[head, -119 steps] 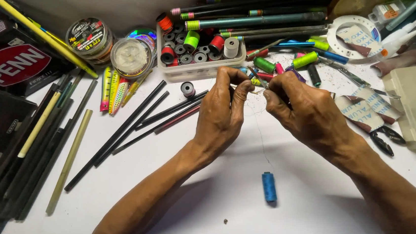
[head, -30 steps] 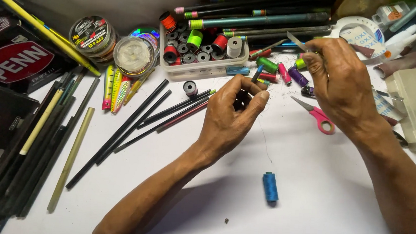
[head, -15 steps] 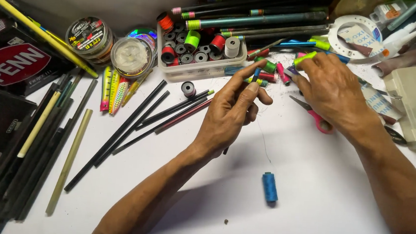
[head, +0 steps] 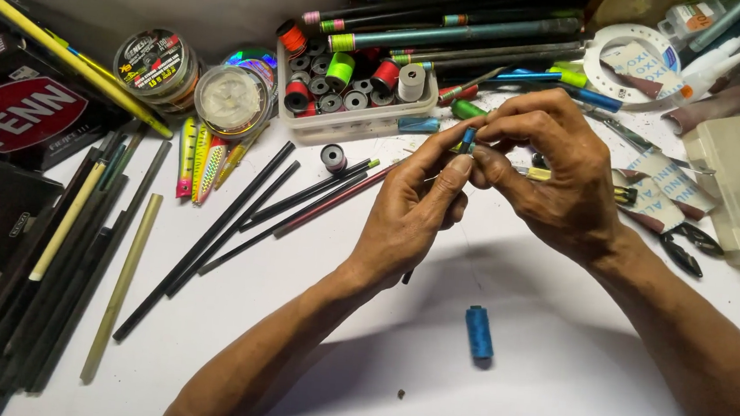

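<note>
Rod piece (head: pixel 467 140), thin with a blue band, sits just above the frame's centre, pinched between my left hand (head: pixel 413 216) thumb and forefinger and my right hand (head: pixel 557 174) fingertips, both closed tight; blue thread spool (head: pixel 479 331) lies below.

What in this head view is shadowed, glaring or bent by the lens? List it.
Head view: soft shadows fall under both forearms onto the white tabletop; the small blue thread spool casts a short shadow; the iridescent round line spool glints; edges bow slightly; focus looks sharp throughout.
</note>
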